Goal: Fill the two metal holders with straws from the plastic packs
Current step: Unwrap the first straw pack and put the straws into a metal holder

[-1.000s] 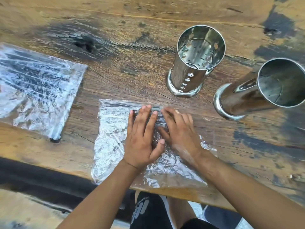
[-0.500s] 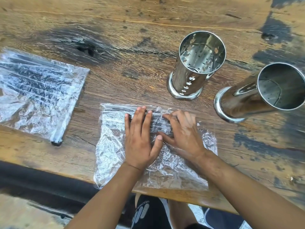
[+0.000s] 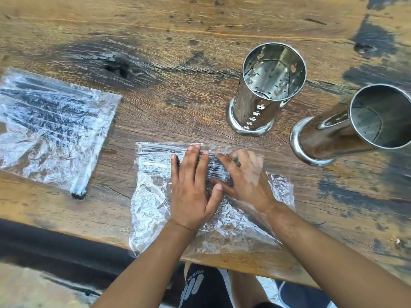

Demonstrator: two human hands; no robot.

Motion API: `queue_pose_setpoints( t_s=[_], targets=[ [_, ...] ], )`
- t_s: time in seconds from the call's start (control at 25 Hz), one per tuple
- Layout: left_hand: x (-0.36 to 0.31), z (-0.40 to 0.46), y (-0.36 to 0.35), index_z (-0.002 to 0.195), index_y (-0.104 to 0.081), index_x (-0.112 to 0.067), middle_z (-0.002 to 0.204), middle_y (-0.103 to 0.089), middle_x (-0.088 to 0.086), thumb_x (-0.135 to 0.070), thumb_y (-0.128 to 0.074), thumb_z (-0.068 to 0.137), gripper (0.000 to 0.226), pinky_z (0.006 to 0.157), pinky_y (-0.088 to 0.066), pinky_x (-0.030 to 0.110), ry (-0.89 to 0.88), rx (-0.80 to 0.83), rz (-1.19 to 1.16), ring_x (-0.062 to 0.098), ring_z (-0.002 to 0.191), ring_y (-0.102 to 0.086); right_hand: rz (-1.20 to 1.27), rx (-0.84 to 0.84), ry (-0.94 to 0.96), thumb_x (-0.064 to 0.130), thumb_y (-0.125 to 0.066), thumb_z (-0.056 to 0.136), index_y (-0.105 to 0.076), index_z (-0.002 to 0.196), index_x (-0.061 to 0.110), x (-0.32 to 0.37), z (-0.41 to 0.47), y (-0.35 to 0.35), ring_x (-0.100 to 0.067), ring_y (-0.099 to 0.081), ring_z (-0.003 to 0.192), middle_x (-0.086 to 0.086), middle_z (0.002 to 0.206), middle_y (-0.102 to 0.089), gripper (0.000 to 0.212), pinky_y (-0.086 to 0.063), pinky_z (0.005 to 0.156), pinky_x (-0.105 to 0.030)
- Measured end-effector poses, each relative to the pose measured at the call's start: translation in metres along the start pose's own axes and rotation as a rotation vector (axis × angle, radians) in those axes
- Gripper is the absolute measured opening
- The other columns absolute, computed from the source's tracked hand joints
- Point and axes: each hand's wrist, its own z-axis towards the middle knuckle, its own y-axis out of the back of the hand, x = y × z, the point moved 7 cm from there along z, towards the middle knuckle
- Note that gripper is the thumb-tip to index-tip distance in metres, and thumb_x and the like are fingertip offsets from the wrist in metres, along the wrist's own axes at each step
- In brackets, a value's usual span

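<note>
A clear plastic pack [image 3: 151, 210] of black straws [image 3: 155, 162] lies at the table's near edge. My left hand [image 3: 191, 187] rests flat on top of it, fingers spread, pressing it down. My right hand [image 3: 246, 181] is inside the pack under the film, with thumb and fingers around the straw bundle. A second pack of black straws [image 3: 51, 130] lies flat at the left. Two shiny metal holders stand at the right, both with nothing in them: a perforated one [image 3: 255, 107] and a second one [image 3: 322, 138] further right.
The worn wooden table [image 3: 178, 96] stretches away behind the packs and holders. Its near edge [image 3: 89, 232] runs just below the pack, which overhangs it slightly. My legs show below the edge.
My right hand has slid further under the plastic film, which now covers it. My left hand stays flat on the pack. The view has shifted slightly.
</note>
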Motion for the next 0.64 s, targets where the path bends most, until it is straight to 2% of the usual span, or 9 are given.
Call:
queue_pose_setpoints(
  t_s=[0.08, 0.2, 0.44, 0.64],
  targets=[
    [0.000, 0.000, -0.001, 0.149, -0.044, 0.001, 0.159, -0.039, 0.022, -0.044, -0.037, 0.097, 0.069, 0.122, -0.016, 0.067, 0.009, 0.013, 0.002, 0.035, 0.154, -0.029, 0.005, 0.005, -0.008, 0.076, -0.028, 0.091, -0.058, 0.143, 0.025, 0.002, 0.001, 0.002, -0.023, -0.050, 0.091, -0.006, 0.104, -0.052, 0.079, -0.036, 0.079, -0.037],
    [0.002, 0.001, -0.003, 0.150, -0.042, -0.001, 0.160, -0.038, 0.021, -0.044, -0.039, 0.096, 0.069, 0.123, -0.015, 0.066, 0.032, 0.038, 0.010, 0.033, 0.155, -0.027, -0.019, 0.039, -0.061, 0.078, -0.024, 0.090, -0.058, 0.143, 0.027, 0.005, 0.000, 0.002, -0.022, -0.048, 0.091, -0.005, 0.103, -0.052, 0.080, -0.041, 0.081, -0.039],
    [0.003, 0.001, -0.008, 0.152, -0.041, -0.004, 0.163, -0.033, 0.017, -0.047, -0.038, 0.097, 0.070, 0.125, -0.013, 0.064, 0.048, 0.111, 0.082, 0.029, 0.157, -0.022, -0.071, 0.016, -0.037, 0.060, -0.039, 0.097, -0.067, 0.127, 0.030, 0.004, -0.007, 0.009, -0.025, -0.054, 0.092, -0.005, 0.099, -0.057, 0.051, -0.047, 0.077, -0.040],
    [0.001, 0.001, -0.011, 0.157, -0.036, -0.015, 0.165, -0.031, 0.013, -0.050, -0.034, 0.099, 0.068, 0.126, -0.009, 0.062, 0.055, 0.181, 0.153, 0.028, 0.158, -0.019, -0.019, -0.020, -0.070, 0.042, -0.075, 0.087, -0.075, 0.117, 0.026, -0.006, -0.022, 0.017, -0.023, -0.057, 0.097, -0.005, 0.108, -0.066, 0.034, -0.047, 0.081, -0.038]
  ],
)
